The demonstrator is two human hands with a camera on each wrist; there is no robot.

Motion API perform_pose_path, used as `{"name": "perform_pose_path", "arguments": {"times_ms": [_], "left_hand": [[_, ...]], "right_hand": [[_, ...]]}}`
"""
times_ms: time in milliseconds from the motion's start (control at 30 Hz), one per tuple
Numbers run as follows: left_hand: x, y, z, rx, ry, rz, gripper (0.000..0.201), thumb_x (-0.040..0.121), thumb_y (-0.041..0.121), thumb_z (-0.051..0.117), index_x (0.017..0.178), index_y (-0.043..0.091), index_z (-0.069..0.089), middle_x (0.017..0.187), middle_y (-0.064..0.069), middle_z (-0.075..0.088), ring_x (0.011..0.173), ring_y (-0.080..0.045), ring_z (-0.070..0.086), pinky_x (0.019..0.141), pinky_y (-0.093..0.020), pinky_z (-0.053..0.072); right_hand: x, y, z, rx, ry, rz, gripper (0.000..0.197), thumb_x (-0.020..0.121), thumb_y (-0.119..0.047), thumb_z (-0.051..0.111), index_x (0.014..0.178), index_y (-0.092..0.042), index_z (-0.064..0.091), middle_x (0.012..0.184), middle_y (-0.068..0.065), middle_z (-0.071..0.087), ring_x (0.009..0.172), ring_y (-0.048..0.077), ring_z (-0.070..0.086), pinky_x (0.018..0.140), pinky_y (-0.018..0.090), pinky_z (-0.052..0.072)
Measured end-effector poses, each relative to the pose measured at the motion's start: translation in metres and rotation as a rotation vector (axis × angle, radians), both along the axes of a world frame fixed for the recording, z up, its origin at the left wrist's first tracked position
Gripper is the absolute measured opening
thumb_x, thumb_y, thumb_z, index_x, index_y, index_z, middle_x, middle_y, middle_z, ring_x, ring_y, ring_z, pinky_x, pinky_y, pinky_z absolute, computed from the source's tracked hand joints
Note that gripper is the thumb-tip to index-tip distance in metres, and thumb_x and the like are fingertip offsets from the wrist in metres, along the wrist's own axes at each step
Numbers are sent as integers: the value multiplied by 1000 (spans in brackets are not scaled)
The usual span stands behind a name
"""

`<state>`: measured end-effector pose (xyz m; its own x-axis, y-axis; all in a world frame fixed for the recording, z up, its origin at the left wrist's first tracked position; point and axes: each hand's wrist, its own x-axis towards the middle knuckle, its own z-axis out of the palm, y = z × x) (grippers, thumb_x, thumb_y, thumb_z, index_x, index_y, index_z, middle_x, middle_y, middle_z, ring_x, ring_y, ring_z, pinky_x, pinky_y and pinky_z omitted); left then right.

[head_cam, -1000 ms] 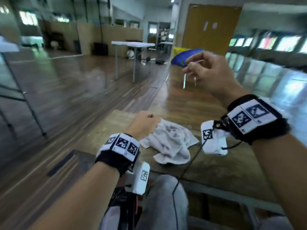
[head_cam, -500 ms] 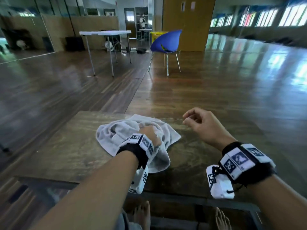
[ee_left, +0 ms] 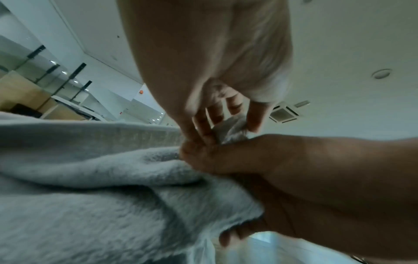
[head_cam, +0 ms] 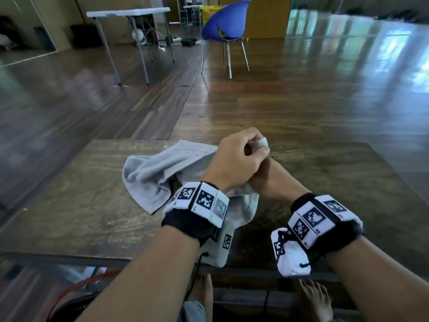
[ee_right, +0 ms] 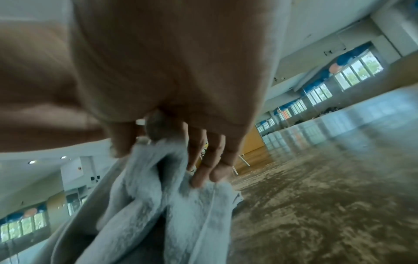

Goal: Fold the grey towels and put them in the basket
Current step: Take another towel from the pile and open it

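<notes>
Together, left hand (head_cam: 234,159) and right hand (head_cam: 271,180) pinch one grey towel (head_cam: 153,173) corner — table (head_cam: 69,205) beneath.

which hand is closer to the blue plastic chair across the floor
Left. The left hand grips the grey towel farther across the wooden table, toward the blue plastic chair; the right hand sits under it, closer to the person.

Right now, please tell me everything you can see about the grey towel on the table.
The grey towel is pale grey, fluffy terry cloth, crumpled and unfolded, lying near the middle of the dark wooden table. Its near part hangs toward the table's front edge, under the left wrist. The left hand pinches a bunched corner raised above the table. The right hand sits just beneath it, its fingers curled on the same cloth.
</notes>
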<state>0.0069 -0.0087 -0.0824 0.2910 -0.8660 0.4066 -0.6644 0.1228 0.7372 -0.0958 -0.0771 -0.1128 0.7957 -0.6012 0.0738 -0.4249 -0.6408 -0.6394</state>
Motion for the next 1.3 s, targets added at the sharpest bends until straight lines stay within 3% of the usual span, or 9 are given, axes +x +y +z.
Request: {"name": "perform_pose_path", "arguments": {"times_ms": [167,367,533,667,767,933,1000,1100,1300], "left_hand": [[6,1,-9,16,29,66,44,86,30,70,126,22,55,124,1,55,109,-12,56,99,-34,48],[12,7,-14,404,-74,118,90,56,84,63,132,40,47,133,5,36,130,-19,39,112,-47,35],[24,8,-25,590,-323,217,28,75,54,75,91,33,67,110,-2,59,111,-24,53,96,-41,46],[27,3,-27,516,-154,252,19,76,42,74,72,29,61,73,9,64,72,-15,59,67,-31,49],[21,4,-32,588,-141,184,42,65,57,75,91,29,57,82,10,62,77,-12,58,61,-28,40],[13,6,-43,597,-228,182,40,86,13,56,55,21,32,61,7,42,77,-26,59,62,-24,32],[18,6,-45,522,-80,253,32,85,13,52,55,18,44,64,-2,60,76,-29,68,60,-29,45],[27,15,-35,296,95,437,24,81,23,47,74,15,68,73,-12,71,67,-36,69,64,-47,59],[48,26,4,-275,291,636,26,95,14,50,95,26,73,89,1,74,86,-19,68,72,-28,51]], "right_hand": [[-24,-15,11,146,-382,-395,23,90,-12,60,68,-13,65,56,-6,64,51,3,59,43,14,40],[-43,-6,11,438,-951,-606,25,93,-16,60,76,-20,77,78,-4,77,75,8,73,63,23,56],[-59,-3,16,637,-1265,-684,18,99,-28,59,93,-19,74,95,1,79,91,18,76,76,37,61],[-56,-3,23,738,-1191,-580,19,102,-27,55,101,-17,71,99,4,79,91,19,76,71,34,61],[-41,-1,29,825,-1072,-500,23,101,-29,55,107,-12,70,102,8,78,95,23,75,79,41,61],[-27,7,31,923,-934,-299,31,102,-31,53,120,-9,67,114,11,74,105,25,72,84,43,60],[-30,6,32,898,-940,-289,31,100,-33,54,116,-12,70,112,10,75,105,25,72,82,42,60],[-39,-4,36,808,-989,-379,31,98,-39,57,99,-16,78,100,7,78,94,22,76,73,39,62],[-54,-18,24,487,-593,-536,41,88,-52,59,87,-13,73,74,-4,74,64,15,68,53,29,52]]}}
